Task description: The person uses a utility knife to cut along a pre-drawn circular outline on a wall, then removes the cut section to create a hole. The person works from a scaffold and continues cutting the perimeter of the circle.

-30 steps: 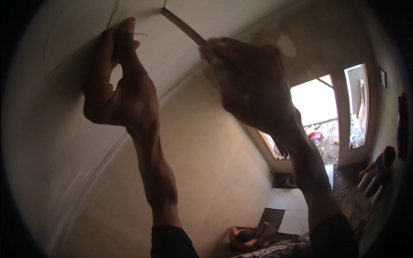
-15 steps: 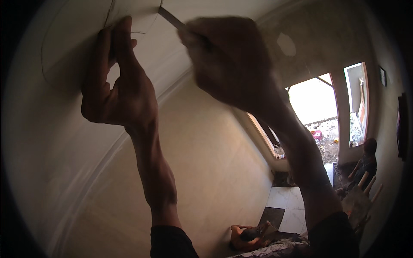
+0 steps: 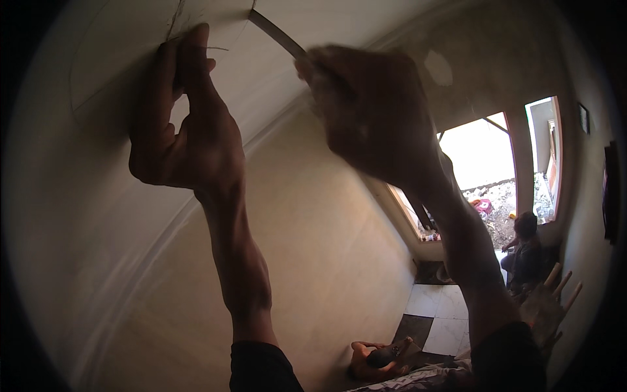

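Note:
Overhead is a pale ceiling (image 3: 117,72) with thin curved lines and a rough dark cut on it. My right hand (image 3: 375,111) is closed round a thin metal blade, resembling a saw blade (image 3: 277,32); its grip end is hidden in my fist. The blade bows slightly, and its far tip meets the ceiling at the upper middle. To the left, my left hand (image 3: 189,137) reaches up with fingers stretched against the ceiling beside the dark cut. Nothing shows in that hand, though its far side is hidden.
Below, a person (image 3: 379,358) sits low by the plastered wall (image 3: 274,248). Another person (image 3: 524,251) is near the bright window opening (image 3: 480,157), with rubble outside. Wooden poles (image 3: 562,287) stick up at lower right. White and dark tiles (image 3: 434,300) cover the floor.
My right hand has drawn down and to the right, showing more of the blade, which now bows. My left hand stays nearly in place. The person near the window has shifted left.

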A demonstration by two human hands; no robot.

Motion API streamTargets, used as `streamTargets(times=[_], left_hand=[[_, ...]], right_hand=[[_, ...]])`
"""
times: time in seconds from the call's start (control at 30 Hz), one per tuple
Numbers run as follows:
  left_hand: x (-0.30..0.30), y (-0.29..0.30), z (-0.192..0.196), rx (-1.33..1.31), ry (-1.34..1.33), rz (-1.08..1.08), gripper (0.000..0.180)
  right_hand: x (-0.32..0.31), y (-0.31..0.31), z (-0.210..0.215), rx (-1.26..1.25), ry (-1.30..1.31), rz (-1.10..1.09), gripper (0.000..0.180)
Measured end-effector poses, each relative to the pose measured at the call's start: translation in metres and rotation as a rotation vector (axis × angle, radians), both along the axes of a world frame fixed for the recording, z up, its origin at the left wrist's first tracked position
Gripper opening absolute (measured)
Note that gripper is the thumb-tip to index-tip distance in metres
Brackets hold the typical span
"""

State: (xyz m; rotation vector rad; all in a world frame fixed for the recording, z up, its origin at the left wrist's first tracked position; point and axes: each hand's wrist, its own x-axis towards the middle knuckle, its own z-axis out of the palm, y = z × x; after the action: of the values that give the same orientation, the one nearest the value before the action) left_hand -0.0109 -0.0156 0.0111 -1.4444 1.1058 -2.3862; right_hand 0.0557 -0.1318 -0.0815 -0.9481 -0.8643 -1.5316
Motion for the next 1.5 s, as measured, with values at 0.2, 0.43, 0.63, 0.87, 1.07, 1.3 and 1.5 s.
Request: streamTargets(times=[0.2,0.43,0.63,0.87,1.07,1.3,1.5], left_hand=[[0.006,-0.006,0.001,0.08,-0.047,0.059,0.01],[0.001,-0.002,0.0,0.071,-0.053,0.057,0.01],[-0.001,0.003,0.002,0.05,-0.043,0.04,0.01],[-0.005,0.002,-0.006,0.002,-0.007,0.047,0.006],[-0.002,0.003,0.005,0.088,-0.088,0.041,0.01],[0.0,0.005,0.002,0.11,-0.083,0.023,0.013],[-0.006,0.011,0.002,0.057,-0.083,0.03,0.015]], right_hand=[[0.015,-0.001,0.024,0.11,-0.115,-0.124,0.008],[0.005,-0.002,0.005,0.052,-0.096,-0.049,0.014],[-0.001,0.004,0.001,0.042,-0.051,0.015,0.012],[-0.001,0.006,0.025,-0.002,-0.012,-0.021,0.015],[-0.005,0.003,0.003,-0.026,0.046,0.041,0.015],[-0.012,-0.015,0.033,-0.158,0.085,0.237,0.015],[-0.007,0.012,0.002,-0.004,-0.03,0.087,0.012]])
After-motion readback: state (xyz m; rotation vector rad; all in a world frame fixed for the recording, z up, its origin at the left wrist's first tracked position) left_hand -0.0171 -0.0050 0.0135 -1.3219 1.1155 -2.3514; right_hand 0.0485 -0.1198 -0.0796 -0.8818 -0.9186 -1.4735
